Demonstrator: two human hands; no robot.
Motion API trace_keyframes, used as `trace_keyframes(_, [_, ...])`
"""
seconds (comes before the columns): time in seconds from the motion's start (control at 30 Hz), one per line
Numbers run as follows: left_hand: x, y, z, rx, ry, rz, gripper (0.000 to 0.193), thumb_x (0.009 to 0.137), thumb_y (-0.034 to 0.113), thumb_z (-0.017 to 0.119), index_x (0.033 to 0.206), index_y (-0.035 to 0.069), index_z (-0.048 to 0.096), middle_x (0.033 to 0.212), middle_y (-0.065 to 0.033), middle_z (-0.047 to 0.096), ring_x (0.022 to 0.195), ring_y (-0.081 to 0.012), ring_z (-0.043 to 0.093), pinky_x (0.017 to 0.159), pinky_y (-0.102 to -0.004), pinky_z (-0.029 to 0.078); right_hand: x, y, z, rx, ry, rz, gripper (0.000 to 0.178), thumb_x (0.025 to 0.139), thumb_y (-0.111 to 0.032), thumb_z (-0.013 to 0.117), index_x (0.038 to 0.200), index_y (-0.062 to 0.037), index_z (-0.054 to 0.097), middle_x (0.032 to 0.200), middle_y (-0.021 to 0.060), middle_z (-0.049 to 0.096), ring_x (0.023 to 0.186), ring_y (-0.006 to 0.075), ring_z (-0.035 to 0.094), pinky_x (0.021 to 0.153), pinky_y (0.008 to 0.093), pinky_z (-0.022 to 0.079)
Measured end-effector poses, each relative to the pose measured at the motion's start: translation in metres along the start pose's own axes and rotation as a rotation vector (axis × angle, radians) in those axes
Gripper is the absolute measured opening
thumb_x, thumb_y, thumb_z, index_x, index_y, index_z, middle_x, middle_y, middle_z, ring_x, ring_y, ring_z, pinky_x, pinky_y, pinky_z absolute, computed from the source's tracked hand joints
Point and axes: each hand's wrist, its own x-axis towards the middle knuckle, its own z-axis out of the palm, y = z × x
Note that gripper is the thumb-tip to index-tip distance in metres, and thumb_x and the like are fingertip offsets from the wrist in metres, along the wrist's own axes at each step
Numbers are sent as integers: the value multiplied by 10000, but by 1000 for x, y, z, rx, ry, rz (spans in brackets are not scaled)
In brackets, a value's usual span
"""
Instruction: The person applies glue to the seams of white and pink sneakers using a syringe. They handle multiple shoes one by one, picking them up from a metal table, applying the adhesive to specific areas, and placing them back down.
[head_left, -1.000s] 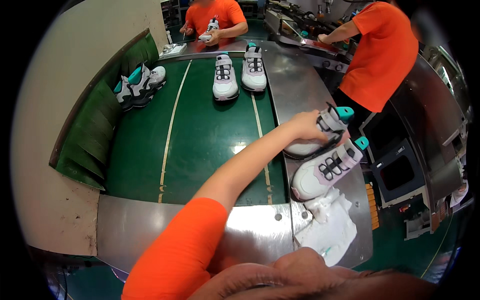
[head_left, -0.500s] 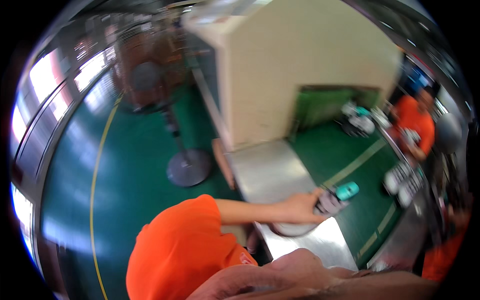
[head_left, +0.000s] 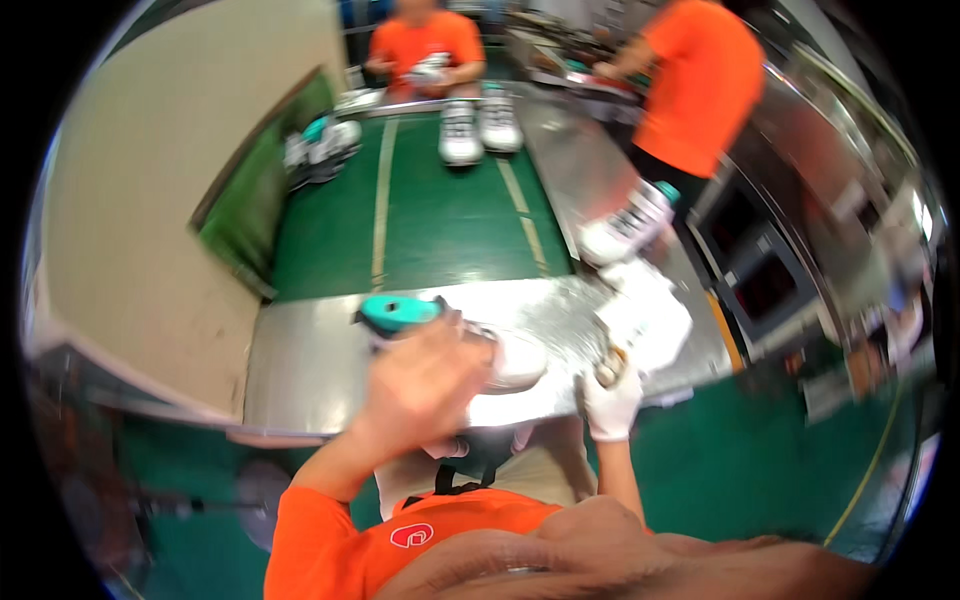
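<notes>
Shoe in my left grip, toe to my right, is over the near metal strip of the surface; blur stops me telling whether its sole touches down. On the surface's green middle, at the far end, stand two shoes, toes toward me. Another shoe is on the metal at the right, toe just beside a crumpled white cloth. My left hand wraps the shoe's middle, fingers closed around its upper, with a teal piece showing past my knuckles. For good handling, I judge a firm grip that doesn't crush the upper is best, with the wrist steady and the white toe clear of anything that could scuff or mark it. My right hand, gloved in white, is beside the cloth; its fingers look bent, but whether they pinch something small I can't tell.
</notes>
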Motion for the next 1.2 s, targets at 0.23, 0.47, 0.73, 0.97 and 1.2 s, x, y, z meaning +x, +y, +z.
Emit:
trace_keyframes(0.23, [38, -38, 6, -171, -774, -206, 665, 627, 281, 815, 1182, 52, 530, 1130, -150, 612, 1074, -371, 569, 919, -471, 432, 10, -16, -73, -144, -52, 131, 438, 762, -122, 758, 1146, -77, 553, 854, 70, 619, 758, 142, 582, 715, 297, 493])
trace_keyframes(0.47, [-59, 0, -39, 91, -453, 84, 354, 705, 151, 668, 1048, 91, 604, 1178, -100, 602, 1058, -284, 596, 897, -407, 478, 22, -48, -97, -74, -281, 565, 374, 789, -92, 706, 1133, 10, 599, 791, 53, 625, 579, 87, 547, 516, 218, 439])
trace_keyframes(0.73, [-50, -15, -38, 21, -475, 135, 230, 774, 150, 653, 998, 119, 613, 1206, -72, 606, 1095, -239, 595, 905, -390, 481, 30, -66, -103, 773, -728, 376, 485, 753, -312, 699, 975, 94, 555, 1039, 279, 569, 494, 260, 551, 406, 293, 445])
trace_keyframes(0.97, [-43, -22, -35, -75, -473, 58, 216, 735, 114, 711, 930, 133, 620, 1178, -48, 646, 1112, -245, 608, 931, -393, 479, 32, -69, -21, 1086, -843, 433, 454, 732, -369, 680, 982, -7, 567, 955, 127, 554, 680, 264, 542, 497, 353, 456])
trace_keyframes(1.2, [-46, -24, -35, -98, -461, 28, 189, 799, 134, 684, 961, 155, 589, 1160, -42, 654, 1089, -249, 626, 937, -376, 481, 36, -63, 7, 1246, -900, 585, 579, 647, -265, 702, 1012, 146, 521, 1052, 262, 574, 571, 299, 557, 471, 371, 475])
